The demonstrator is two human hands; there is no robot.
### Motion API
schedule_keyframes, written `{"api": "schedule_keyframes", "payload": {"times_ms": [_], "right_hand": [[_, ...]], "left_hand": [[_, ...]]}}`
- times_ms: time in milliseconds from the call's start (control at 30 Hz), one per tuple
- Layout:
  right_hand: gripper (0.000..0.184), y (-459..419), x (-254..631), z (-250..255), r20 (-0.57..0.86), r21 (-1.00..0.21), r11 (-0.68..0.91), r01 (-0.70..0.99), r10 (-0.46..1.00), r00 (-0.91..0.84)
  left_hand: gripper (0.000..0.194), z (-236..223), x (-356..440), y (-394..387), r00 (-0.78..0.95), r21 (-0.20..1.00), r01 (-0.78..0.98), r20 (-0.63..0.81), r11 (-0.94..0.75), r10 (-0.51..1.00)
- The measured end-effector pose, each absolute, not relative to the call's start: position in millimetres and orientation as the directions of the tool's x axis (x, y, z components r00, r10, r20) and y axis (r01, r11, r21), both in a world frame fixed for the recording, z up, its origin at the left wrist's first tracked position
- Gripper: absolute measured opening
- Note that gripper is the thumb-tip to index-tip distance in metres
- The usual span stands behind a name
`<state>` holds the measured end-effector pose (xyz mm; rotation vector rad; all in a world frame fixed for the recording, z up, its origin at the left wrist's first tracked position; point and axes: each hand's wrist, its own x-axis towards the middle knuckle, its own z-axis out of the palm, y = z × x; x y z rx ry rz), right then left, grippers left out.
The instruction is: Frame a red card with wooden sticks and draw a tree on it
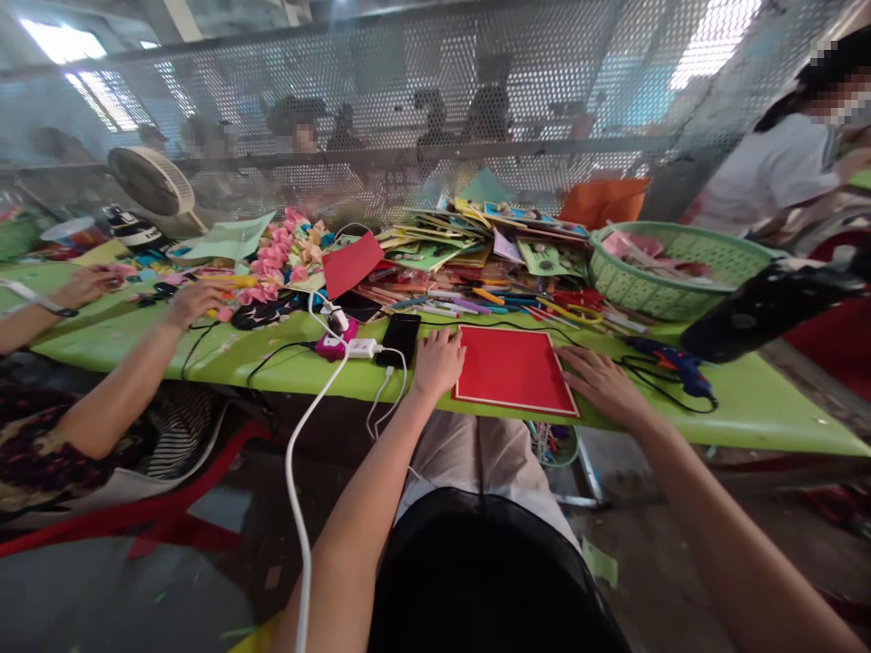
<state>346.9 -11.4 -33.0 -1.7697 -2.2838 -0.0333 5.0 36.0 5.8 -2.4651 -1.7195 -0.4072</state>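
Note:
A flat red card (512,367) with a pale border lies on the green table in front of me. My left hand (439,361) rests at its left edge, fingers stretched forward and lying on the card's side. At the right edge sits my right hand (602,385), fingers extended and touching the card's border. Neither hand grips anything that I can see. Just left of my left hand lies a black phone (400,340). To the right of my right hand is a blue glue gun (677,363) with a black cord.
Behind the card are pens (490,297) and a heap of paper cards (435,238). A green basket (663,290) and a black bottle (755,308) stand right. On the left are a pink power strip (336,337), pink paper flowers (272,258), a fan (151,180) and a co-worker's hands (197,301).

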Motion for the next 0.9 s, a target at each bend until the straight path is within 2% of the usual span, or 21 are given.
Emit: {"api": "schedule_keyframes", "payload": {"times_ms": [900], "right_hand": [[0.063,-11.9,343.3,-33.7,0.227,-0.104,0.256,0.961,0.947,-0.228]], "left_hand": [[0.043,9.0,4.4,33.6,0.314,0.065,0.937,0.281,-0.344,0.907]]}}
